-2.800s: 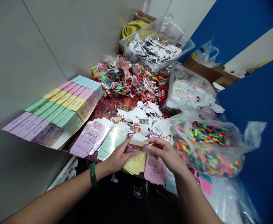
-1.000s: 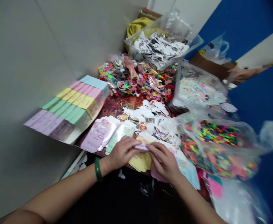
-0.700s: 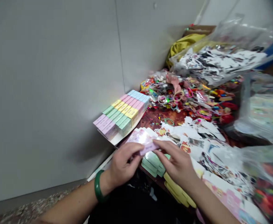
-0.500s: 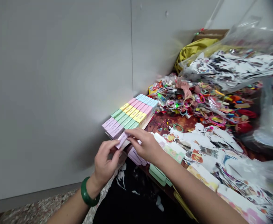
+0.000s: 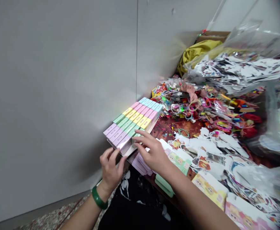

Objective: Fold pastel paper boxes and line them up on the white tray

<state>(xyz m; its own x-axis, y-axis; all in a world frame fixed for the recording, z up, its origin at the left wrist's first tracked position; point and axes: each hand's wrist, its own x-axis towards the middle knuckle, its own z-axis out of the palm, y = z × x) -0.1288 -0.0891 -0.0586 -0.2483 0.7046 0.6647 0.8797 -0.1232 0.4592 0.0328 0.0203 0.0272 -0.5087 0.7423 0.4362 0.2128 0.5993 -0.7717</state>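
Observation:
Small pastel boxes [image 5: 130, 118] stand packed in coloured rows, blue at the far end, then pink, yellow, green and purple, in a shallow tray whose pale side [image 5: 151, 125] shows on the right. At the near corner sits a purple box [image 5: 123, 143], level with its row. My left hand [image 5: 111, 165], with a green bangle on its wrist, has its fingers apart at the near edge by that box. Over the right edge, my right hand [image 5: 151, 150] has its fingers spread, fingertips beside the green and purple boxes. Nothing shows in either hand.
A grey wall [image 5: 63, 80] rises to the left. Stacks of purple cards [image 5: 141, 163], green cards [image 5: 164, 184] and yellow cards [image 5: 210, 188] lie along the table edge. Behind are cut-out stickers [image 5: 204, 161], a heap of trinkets [image 5: 190, 97] and a clear bag [image 5: 242, 68].
The purple box, tilted between both hands before, now sits down at the near corner of the rows. My fingers have spread and come off it.

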